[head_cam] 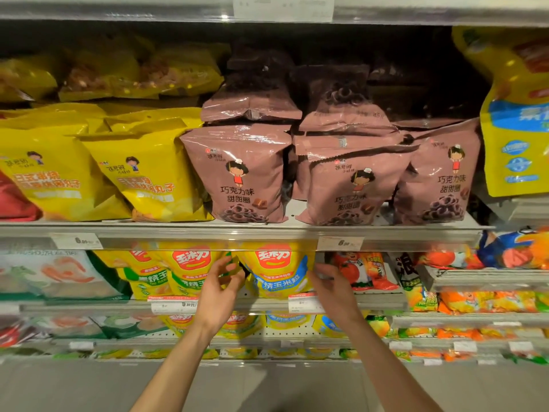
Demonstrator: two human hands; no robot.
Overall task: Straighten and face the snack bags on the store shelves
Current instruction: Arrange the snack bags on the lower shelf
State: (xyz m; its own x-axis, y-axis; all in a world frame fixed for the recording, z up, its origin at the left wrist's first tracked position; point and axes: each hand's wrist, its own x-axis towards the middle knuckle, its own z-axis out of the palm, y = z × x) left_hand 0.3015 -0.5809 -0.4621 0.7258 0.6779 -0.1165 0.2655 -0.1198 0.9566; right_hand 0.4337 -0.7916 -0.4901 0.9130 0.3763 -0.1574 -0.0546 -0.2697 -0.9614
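A yellow corn snack bag with a blue band (277, 270) stands upright on the second shelf from the top of the view. My left hand (221, 288) is at its left edge, fingers spread and curled toward the bag. At the bag's right edge is my right hand (332, 285), fingers apart and touching or nearly touching it. Whether either hand grips the bag is unclear. Two similar yellow bags with green bands (166, 275) stand to its left. On the shelf above, brown chocolate ring bags (243, 176) stand in front, with more stacked flat behind them.
Yellow snack bags (142, 176) fill the upper shelf's left side, and a large yellow and blue bag (517, 120) hangs at the right. Tomato-print bags (364, 272) sit right of my hand. Price tags (340, 243) line the shelf rails. Lower shelves hold more small bags.
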